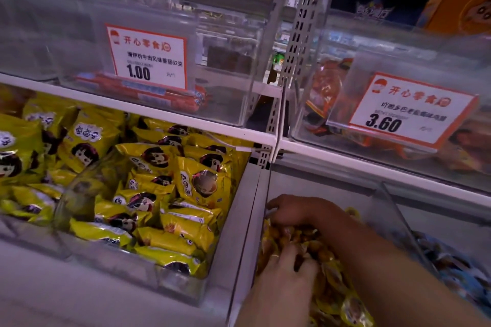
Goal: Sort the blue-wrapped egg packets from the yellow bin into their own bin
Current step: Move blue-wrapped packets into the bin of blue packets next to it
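Both hands digging in the clear acrylic shelf bin of small yellow-wrapped egg packets (268, 194), searching for stray blue ones. Left hand (285, 263) lying palm-down on the small yellow-wrapped egg packets (334, 281), fingers spread and slightly curled into the heap, gripping nothing clearly. Right hand (297, 211) reaching across to the far left corner of the same bin, fingers curled down into the packets; cannot tell whether pinching one. For doing this step well: raking the top layer aside with spread fingers rather than grabbing handfuls, working corner to corner, lifting only blue wrappers, keeping yellow ones from spilling over the clear slanted acrylic divider (403, 223). No blue packet showing under or between the hands right now. Pile of small blue-wrapped egg packets (449, 260) lying in the neighbouring compartment, just beyond the divider, right of the right forearm, near but apart from both hands. Large yellow snack bags with cartoon face (148, 186) filling the separate bin on the left, not involved.
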